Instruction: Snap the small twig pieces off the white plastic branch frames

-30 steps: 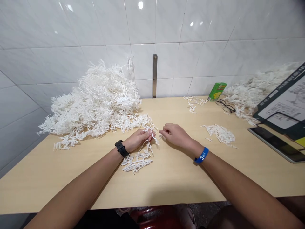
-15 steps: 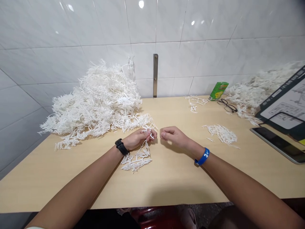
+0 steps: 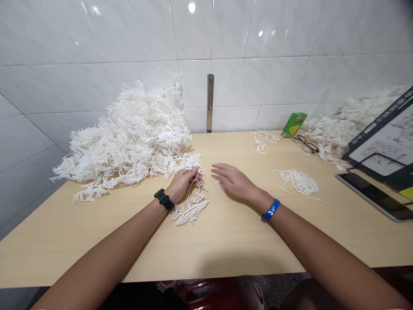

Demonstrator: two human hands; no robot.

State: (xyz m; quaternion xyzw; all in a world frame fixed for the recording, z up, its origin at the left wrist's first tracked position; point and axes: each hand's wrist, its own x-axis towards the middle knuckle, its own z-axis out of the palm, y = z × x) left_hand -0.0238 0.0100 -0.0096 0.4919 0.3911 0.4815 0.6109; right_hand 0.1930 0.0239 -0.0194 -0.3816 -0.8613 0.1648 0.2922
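My left hand [image 3: 184, 183], with a black watch at the wrist, pinches a white branching plastic piece [image 3: 190, 209] that hangs down onto the table. Close behind it lies the large heap of similar white pieces [image 3: 135, 133]. My right hand [image 3: 234, 181], wearing a blue wristband, is a short way to the right with its fingers stretched out. A small white bit [image 3: 221, 185] shows under its fingers, partly hidden by them; it does not look gripped. Farther right, a small pile of white pieces [image 3: 300, 181] rests on the table.
Thin white scraps [image 3: 263, 137] lie near the wall beside a green box [image 3: 293, 125]. Black glasses [image 3: 306, 144], a phone [image 3: 376, 196], a dark printed box [image 3: 383, 137] and another white heap [image 3: 348, 118] are at the right. A metal strip [image 3: 210, 103] is on the wall.
The fingers of my right hand have opened from a closed pose, and a white bit now shows under them. My left hand has moved slightly left and away from me, still holding its piece.
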